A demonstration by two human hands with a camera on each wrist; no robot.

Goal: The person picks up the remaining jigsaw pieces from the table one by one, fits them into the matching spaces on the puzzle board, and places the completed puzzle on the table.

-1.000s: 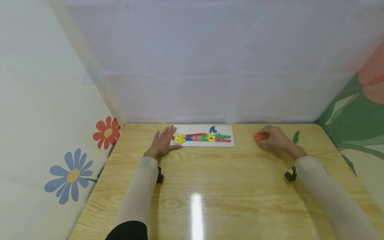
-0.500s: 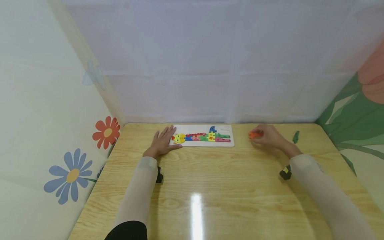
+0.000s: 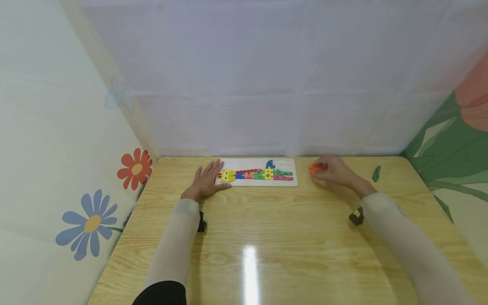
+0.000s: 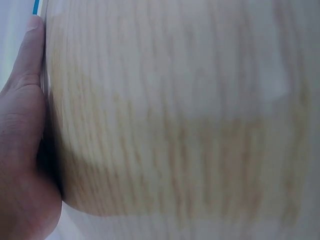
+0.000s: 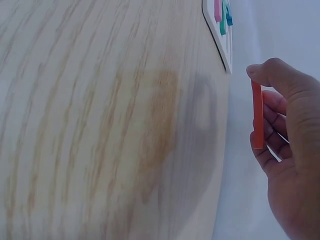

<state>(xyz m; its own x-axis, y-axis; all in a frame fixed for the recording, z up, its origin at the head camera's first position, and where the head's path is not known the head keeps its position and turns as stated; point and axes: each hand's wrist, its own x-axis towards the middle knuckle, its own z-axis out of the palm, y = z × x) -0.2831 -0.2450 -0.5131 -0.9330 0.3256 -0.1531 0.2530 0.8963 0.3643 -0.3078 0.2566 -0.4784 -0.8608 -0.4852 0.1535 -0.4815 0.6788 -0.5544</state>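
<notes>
A white puzzle board (image 3: pixel 248 163) with a giraffe made of colourful pieces lies near the table's far edge. My left hand (image 3: pixel 204 181) rests with fingers spread at the board's left end, by the yellow giraffe head (image 3: pixel 228 176). Between thumb and fingers, my right hand (image 3: pixel 335 170) pinches an orange puzzle piece (image 3: pixel 317 168), just right of the board and apart from it. In the right wrist view the orange piece (image 5: pixel 258 112) is seen edge-on, raised off the table. A dark green puzzle piece (image 3: pixel 376 173) lies on the table, right of my right hand.
The wooden table (image 3: pixel 289 237) ends at a white cloth backdrop (image 3: pixel 228 84) just behind the board. Flower-printed panels flank it on both sides. A small black wrist device (image 3: pixel 356 216) hangs by the right sleeve.
My right hand has moved left toward the board, carrying the orange piece. The left hand, the board and the green piece have stayed in place.
</notes>
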